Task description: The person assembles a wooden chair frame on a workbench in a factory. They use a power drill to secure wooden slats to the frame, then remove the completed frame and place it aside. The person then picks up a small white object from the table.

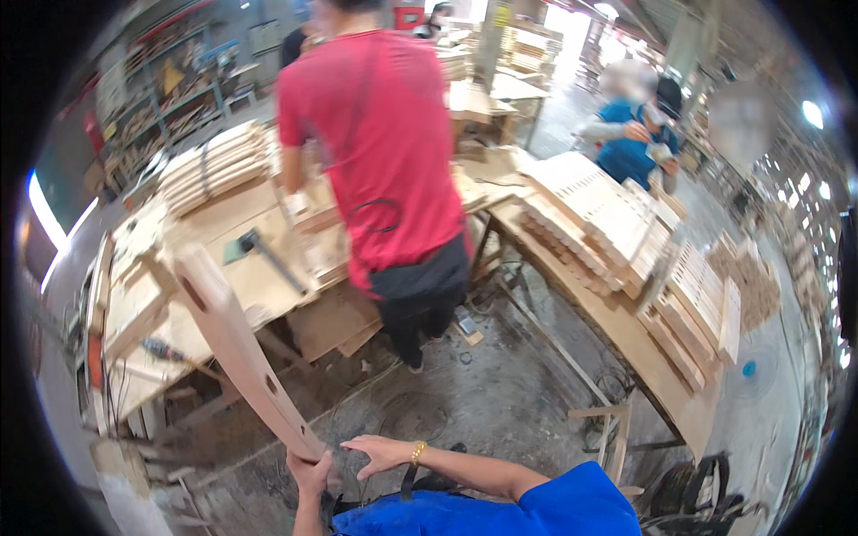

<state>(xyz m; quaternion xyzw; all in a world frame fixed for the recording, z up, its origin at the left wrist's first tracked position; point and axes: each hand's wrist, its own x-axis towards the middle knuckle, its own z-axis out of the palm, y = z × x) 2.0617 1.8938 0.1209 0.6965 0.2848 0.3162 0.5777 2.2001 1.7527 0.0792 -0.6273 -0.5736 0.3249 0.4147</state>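
My left hand (310,472) grips the lower end of a long wooden post (239,350). Slots and holes are cut into the post, which slants up and away to the left over the workbench. Just right of that lower end is my right hand (382,454), its fingers apart and nothing in them. A gold-coloured bracelet (417,452) circles the right wrist.
A person in a red shirt (375,161) stands at the workbench (259,210), which bears a hammer (273,259) and a power drill (163,349). Right, a long table (617,357) carries stacked wooden parts (599,210). Beyond it is a person in blue (630,138).
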